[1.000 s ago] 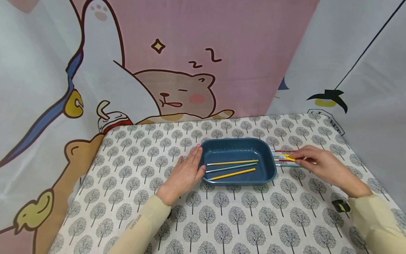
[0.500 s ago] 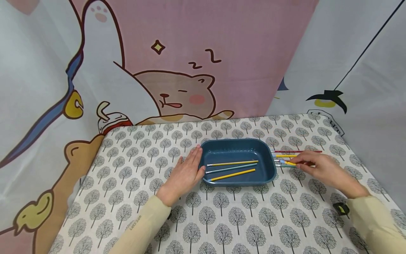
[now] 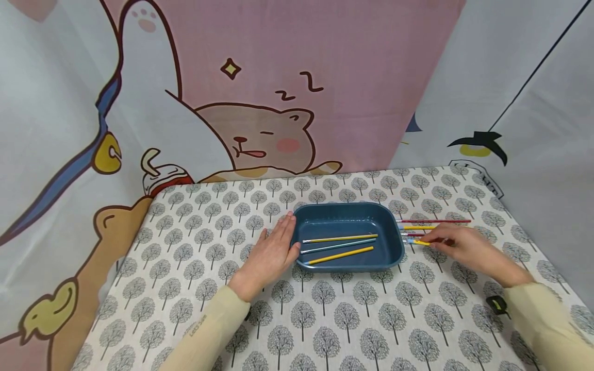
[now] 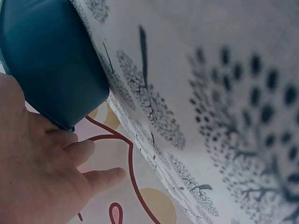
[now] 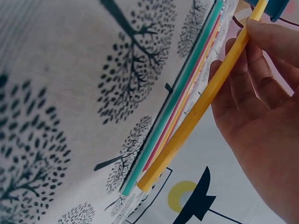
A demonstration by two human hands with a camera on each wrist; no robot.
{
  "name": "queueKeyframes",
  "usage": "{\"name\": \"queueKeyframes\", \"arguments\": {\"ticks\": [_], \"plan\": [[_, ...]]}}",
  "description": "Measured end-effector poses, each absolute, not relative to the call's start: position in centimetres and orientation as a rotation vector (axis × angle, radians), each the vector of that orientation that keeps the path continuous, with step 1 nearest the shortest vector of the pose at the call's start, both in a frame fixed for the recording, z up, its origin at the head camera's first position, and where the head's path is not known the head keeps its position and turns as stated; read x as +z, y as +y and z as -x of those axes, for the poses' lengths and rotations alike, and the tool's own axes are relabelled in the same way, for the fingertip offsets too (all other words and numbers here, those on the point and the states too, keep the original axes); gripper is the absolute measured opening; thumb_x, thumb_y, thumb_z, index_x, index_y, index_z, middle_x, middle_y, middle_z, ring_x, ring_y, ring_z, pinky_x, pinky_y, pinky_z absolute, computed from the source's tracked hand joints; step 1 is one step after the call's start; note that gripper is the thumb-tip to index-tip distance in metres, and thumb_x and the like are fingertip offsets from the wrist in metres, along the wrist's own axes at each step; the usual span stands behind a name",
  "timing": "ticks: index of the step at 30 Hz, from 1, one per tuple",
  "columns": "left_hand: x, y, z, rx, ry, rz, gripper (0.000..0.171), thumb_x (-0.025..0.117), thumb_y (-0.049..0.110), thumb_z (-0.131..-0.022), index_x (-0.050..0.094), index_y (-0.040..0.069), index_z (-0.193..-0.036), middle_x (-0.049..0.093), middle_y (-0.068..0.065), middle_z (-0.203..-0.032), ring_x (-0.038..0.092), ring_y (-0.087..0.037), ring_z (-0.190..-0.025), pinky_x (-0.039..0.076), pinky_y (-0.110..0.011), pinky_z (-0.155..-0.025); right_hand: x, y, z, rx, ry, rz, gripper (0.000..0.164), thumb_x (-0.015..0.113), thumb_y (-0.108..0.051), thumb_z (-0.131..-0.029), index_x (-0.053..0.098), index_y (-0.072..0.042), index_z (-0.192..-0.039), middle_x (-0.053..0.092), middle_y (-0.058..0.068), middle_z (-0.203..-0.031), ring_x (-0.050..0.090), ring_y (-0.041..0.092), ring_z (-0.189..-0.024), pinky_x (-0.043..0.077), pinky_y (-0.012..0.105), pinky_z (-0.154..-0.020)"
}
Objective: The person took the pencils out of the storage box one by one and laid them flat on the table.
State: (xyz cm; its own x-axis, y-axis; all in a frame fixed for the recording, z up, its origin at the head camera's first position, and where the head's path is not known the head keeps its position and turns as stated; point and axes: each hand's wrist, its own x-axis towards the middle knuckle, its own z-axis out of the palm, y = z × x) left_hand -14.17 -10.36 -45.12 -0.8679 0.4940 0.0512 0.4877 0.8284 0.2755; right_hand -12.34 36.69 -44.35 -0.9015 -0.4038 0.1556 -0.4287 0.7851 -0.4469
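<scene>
A dark blue rectangular tray (image 3: 348, 214) stands on the patterned cloth, with three thin paintbrushes (image 3: 342, 255) lying inside, two yellow and one teal. Fingers fairly straight, my left hand (image 3: 271, 251) rests against the tray's left side; its wrist view has the hand (image 4: 51, 163) by the tray's outer wall (image 4: 56, 60). Just right of the tray, my right hand (image 3: 468, 250) pinches a yellow paintbrush (image 5: 201, 102) between thumb and fingers, its light blue tip end pointing at the tray. In the right wrist view its long yellow handle slants above a teal handle (image 5: 173, 105) lying on the cloth.
Beside the tray's right end lie more brushes, among them a red one (image 3: 447, 221) and a yellow one (image 3: 417, 227), side by side. Tree-printed cloth (image 3: 325, 319) covers the table. A cartoon curtain (image 3: 371, 77) hangs behind and at the sides.
My right hand, with the yellow paintbrush, has shifted toward the near side across the row of brushes, uncovering the red and yellow ones. My left hand and the tray look unmoved.
</scene>
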Motion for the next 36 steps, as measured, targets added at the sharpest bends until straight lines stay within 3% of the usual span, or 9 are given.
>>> {"name": "queueKeyframes", "arguments": {"ticks": [11,36], "plan": [[-45.20,-10.37,14.26,0.445,2.983,-0.798,0.069,0.035,0.041,-0.112,0.014,0.005,-0.166,0.013,-0.011,-0.173,0.022,-0.031,-0.157,0.028,-0.063,-0.119,-44.83,36.45,12.65,0.749,-3.008,-0.661,0.027,0.078,0.001,-0.087,0.079,-0.017,-0.107,0.072,-0.005,-0.102,0.057,-0.001,-0.077,0.051,0.025,-0.064],[-45.28,-10.37,14.26,0.432,2.993,-0.806,0.069,0.034,0.042,-0.112,0.015,0.004,-0.166,0.014,-0.012,-0.173,0.023,-0.031,-0.157,0.029,-0.064,-0.119,-45.19,36.46,12.82,0.666,-3.038,-0.722,0.026,0.079,-0.002,-0.089,0.079,-0.021,-0.107,0.070,-0.009,-0.104,0.060,0.001,-0.085,0.052,0.029,-0.069]]}}
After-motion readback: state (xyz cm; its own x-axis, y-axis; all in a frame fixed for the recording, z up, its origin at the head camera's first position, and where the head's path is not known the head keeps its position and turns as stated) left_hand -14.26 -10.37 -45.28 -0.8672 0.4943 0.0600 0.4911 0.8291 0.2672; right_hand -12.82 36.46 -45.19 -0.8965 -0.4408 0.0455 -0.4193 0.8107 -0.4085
